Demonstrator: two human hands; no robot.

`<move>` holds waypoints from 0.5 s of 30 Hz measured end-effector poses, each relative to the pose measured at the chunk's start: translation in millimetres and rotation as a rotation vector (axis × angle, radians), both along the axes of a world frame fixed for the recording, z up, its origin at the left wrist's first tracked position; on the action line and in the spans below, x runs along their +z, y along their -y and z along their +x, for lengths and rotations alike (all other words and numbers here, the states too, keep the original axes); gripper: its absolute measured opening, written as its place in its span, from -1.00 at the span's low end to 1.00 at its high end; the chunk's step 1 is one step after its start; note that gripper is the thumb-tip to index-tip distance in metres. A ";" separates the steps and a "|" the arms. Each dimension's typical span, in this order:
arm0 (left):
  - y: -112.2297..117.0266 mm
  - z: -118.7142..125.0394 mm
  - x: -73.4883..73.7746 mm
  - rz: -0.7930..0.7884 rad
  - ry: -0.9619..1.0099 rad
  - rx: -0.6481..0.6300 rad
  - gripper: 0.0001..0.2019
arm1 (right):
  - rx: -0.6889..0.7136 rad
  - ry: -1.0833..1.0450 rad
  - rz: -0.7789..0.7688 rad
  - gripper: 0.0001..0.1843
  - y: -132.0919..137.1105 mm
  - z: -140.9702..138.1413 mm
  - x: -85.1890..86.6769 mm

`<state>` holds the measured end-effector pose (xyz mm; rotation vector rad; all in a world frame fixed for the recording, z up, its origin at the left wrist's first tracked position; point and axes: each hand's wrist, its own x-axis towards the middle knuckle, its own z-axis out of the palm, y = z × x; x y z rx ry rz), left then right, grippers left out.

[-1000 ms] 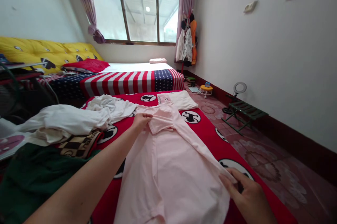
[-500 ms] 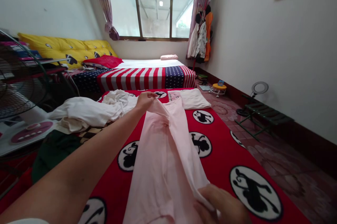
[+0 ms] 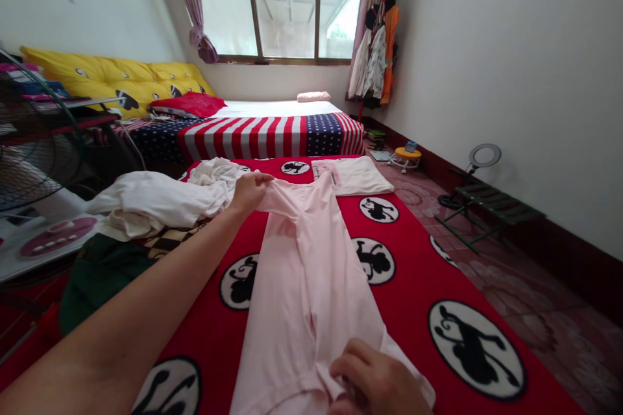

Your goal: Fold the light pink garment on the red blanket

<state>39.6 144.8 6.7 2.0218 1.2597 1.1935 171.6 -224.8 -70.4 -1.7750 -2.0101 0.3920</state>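
Observation:
A pale pink garment (image 3: pixel 292 285) lies lengthwise towards me on a red blanket (image 3: pixel 413 246) with round black-and-white figures. Whether it is trousers or a shirt I cannot tell. My left hand (image 3: pixel 252 189) pinches its far left corner, pulling it out to the side. Close to me, my right hand (image 3: pixel 377 379) rests over the near right part with curled fingers gripping the cloth; the fingertips are partly hidden. Creases run from the far end down the middle. Beyond it lies a folded white-and-pink garment (image 3: pixel 363 176).
Crumpled white clothes (image 3: pixel 160 201) and a dark green cloth (image 3: pixel 102 282) lie to the left, near a fan (image 3: pixel 34 149). Behind stands a bed with a striped cover (image 3: pixel 243 137). On the right floor are a green folding stool (image 3: pixel 496 204) and a yellow stool (image 3: pixel 406 155).
My left hand has moved slightly left, spreading the far corner flatter. My right hand has shifted left and laid the near right edge, earlier lifted, down outward on the blanket.

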 end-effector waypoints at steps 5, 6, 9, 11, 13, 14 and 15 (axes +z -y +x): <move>-8.8 -14.6 -25.3 -0.050 -0.013 0.070 -0.70 | -0.114 -0.001 -0.037 -0.78 15.0 30.3 35.9; -10.0 -17.4 -29.3 -0.063 -0.010 0.083 -0.70 | -0.120 0.011 -0.050 -0.79 19.8 35.8 40.5; -10.7 -23.8 -36.8 -0.104 0.001 0.104 -0.69 | -0.136 -0.013 -0.086 -0.84 33.7 45.4 46.7; -9.4 -26.1 -38.7 -0.130 0.013 0.112 -0.69 | -0.156 -0.040 -0.119 -0.88 40.1 46.5 47.2; -7.5 -27.6 -39.1 -0.154 0.027 0.122 -0.68 | -0.155 -0.063 -0.152 -0.90 43.4 45.8 47.2; -6.4 -28.1 -39.0 -0.167 0.038 0.131 -0.68 | -0.150 -0.073 -0.163 -0.91 44.0 45.3 47.3; -5.3 -28.6 -38.7 -0.180 0.050 0.141 -0.67 | -0.143 -0.081 -0.172 -0.91 43.9 45.1 47.4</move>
